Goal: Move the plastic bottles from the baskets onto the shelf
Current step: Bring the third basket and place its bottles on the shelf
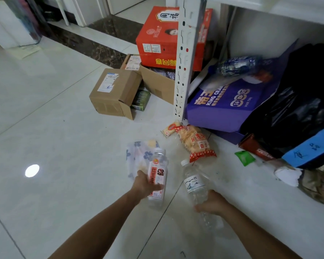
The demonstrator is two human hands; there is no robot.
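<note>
My left hand [145,185] grips a clear bottle with a red and white label [157,175], held upright above the floor. My right hand [211,203] grips a clear water bottle with a white label and white cap [194,181], tilted with its cap to the upper left. A blue-labelled plastic bottle [238,65] lies on its side on the lowest level of the white metal shelf [183,58], on top of a purple box [226,107]. No basket is in view.
Snack packets [196,143] and a floral wrapper [137,154] lie on the tiled floor ahead. Cardboard boxes [114,92] and a red carton [159,38] stand left of the shelf post. A black bag [297,109] and a green packet [244,157] sit at the right.
</note>
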